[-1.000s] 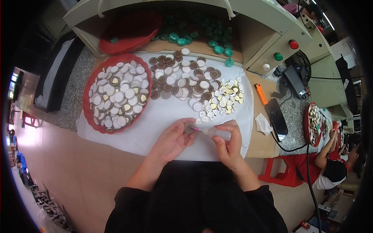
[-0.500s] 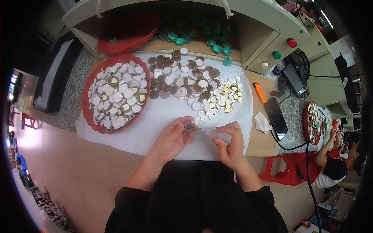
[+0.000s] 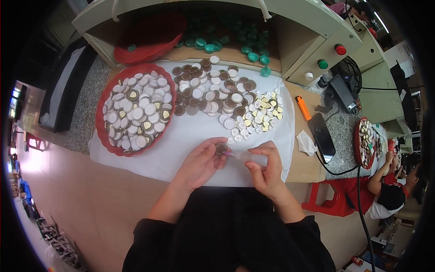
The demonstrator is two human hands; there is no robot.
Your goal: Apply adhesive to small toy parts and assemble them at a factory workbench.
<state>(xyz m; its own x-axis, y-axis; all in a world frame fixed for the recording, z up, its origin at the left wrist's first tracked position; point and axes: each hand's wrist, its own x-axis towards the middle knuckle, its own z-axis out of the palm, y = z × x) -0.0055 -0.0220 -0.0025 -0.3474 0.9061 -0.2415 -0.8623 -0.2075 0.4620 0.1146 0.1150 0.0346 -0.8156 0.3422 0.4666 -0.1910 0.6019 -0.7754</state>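
Note:
My left hand (image 3: 198, 167) pinches a round brown disc with a scalloped rim (image 3: 220, 148) between thumb and fingers, its brown face turned up. Wrapped round a translucent white squeeze bottle (image 3: 254, 158), my right hand (image 3: 269, 177) tips it sideways. The bottle's thin pink nozzle (image 3: 228, 153) is at the disc's lower right edge; whether it touches is too small to tell. Beyond my hands lie loose brown and white discs (image 3: 210, 95) in a heap, and beside them small gold and white pieces (image 3: 263, 114), some heart-shaped.
At left a red scalloped tray (image 3: 100, 131) holds many white-faced discs. White paper (image 3: 158, 165) covers the work surface. Green cups (image 3: 253, 57) sit under the shelf. An orange lighter (image 3: 303, 108), crumpled tissue (image 3: 306, 143) and dark phone (image 3: 322, 138) lie right. A co-worker (image 3: 393, 195) sits farther right.
The nozzle has shifted slightly down and left along the disc's edge, with my right hand moving a little left. The disc in my left hand has barely moved.

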